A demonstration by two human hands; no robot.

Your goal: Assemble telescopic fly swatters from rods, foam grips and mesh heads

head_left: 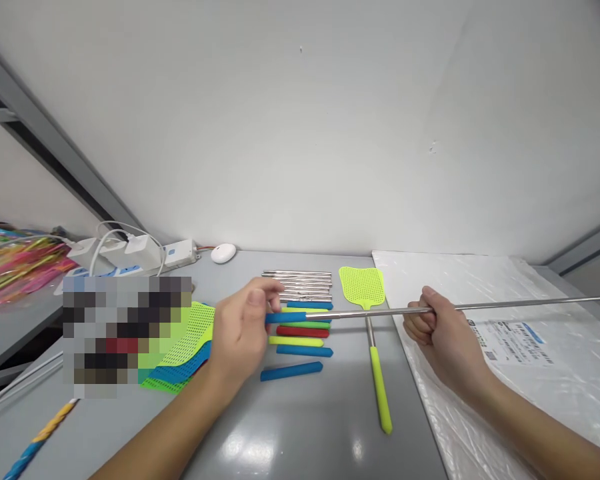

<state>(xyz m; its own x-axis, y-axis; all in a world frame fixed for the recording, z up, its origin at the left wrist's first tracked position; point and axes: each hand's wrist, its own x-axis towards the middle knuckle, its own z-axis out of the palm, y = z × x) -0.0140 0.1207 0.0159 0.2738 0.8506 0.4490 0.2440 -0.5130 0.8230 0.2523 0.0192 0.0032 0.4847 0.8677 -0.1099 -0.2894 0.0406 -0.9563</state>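
My left hand (240, 330) is closed around the rear of a blue handle (293, 317). From that handle a telescopic metal rod (370, 313) stretches right, past the frame's edge. Farther along, my right hand (443, 333) wraps its fingers round the rod. Below and behind lie several loose handle grips in blue, red (303, 331), green and yellow, partly covered by the rod and left hand. Several short metal rods (305, 283) are lined up behind them. A yellow-green fly swatter (363, 285) with a matching handle (380, 393) lies between my hands, its stem passing under the rod.
Perforated swatter heads (193, 333) are stacked beside my left wrist. Bubble-wrap-like white packaging (520, 393) with a label covers the right side. A power strip (180, 253) with plugs, a white round case (223, 253) and a blurred patch are at left. A wall rises behind.
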